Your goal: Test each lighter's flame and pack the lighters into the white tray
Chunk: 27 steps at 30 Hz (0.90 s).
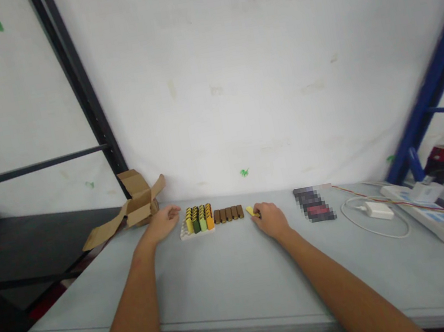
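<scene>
against a white wall (210, 76), a pale grey table (226, 285) runs across our view. our right hand (272, 219) pinches a small yellow piece (249, 210) (only its left end shows to us), just right of a row of five brown pieces (229, 214). to their left, a white tray (184, 232) holds yellow, green and orange pieces (203, 224). our left hand (166, 218) is loosely open, between that tray and an open cardboard box (139, 203) at the far left.

Head view, one: set above and behind the grip of the right hand (271, 219), facing forward and down. Range: moderate, both forearms (337, 284) included. Field: wall (210, 76) beyond the grip; table (225, 280) beneath it, near edge included.
</scene>
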Motion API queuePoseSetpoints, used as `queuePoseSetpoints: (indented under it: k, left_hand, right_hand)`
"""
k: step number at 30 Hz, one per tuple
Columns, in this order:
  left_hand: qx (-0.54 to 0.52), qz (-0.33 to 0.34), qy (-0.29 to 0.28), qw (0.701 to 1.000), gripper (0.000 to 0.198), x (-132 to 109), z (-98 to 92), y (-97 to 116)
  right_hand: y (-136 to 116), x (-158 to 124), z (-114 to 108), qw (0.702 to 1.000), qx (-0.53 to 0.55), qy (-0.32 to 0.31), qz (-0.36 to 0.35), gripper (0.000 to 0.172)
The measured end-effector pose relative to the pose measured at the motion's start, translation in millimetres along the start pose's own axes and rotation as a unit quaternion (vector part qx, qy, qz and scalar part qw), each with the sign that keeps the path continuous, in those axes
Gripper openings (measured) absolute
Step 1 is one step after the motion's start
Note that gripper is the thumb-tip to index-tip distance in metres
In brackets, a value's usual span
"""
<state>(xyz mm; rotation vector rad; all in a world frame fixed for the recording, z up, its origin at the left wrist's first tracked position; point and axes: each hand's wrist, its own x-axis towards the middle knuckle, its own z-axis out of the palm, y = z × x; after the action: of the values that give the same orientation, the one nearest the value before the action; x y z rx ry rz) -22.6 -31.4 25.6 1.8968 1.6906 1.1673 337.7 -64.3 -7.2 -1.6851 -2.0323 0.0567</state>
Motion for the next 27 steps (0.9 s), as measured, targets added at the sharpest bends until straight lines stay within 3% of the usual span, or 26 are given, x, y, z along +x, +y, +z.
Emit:
queuePoseSetpoints:
  k: [6, 12, 14, 19, 24, 27]
  left_hand:
    - [0.015, 0.007, 0.066, 0.998, 0.032, 3.7, 14.8, 0.3]
    - [-0.007, -0.005, 0.081, 0.997, 0.028, 5.4, 25.0, -10.8]
    - [-0.019, -0.022, 0.085, 0.996, 0.026, 6.1, 25.7, -14.1]
    - [-0.011, -0.051, 0.103, 0.993, 0.023, 9.7, 25.0, -20.5]
    - [0.006, -0.072, 0.117, 0.990, 0.025, 15.5, 25.8, -28.9]
    - [0.005, -0.072, 0.115, 0.991, 0.025, 17.2, 26.8, -31.8]
  right_hand:
    - [19.0, 6.1, 0.4, 0.974, 0.213, 0.033, 0.069, 0.030]
    - [46.3, 11.3, -9.6, 0.938, 0.341, 0.028, 0.058, 0.015]
    - [51.2, 14.1, -12.8, 0.915, 0.393, 0.047, 0.071, 0.017]
    - [54.0, 17.2, -27.0, 0.849, 0.498, 0.128, 0.124, 0.045]
    - [43.2, 5.1, -43.5, 0.736, 0.658, 0.110, 0.115, 0.043]
    - [36.9, -0.2, -37.9, 0.728, 0.668, 0.137, 0.075, 0.040]
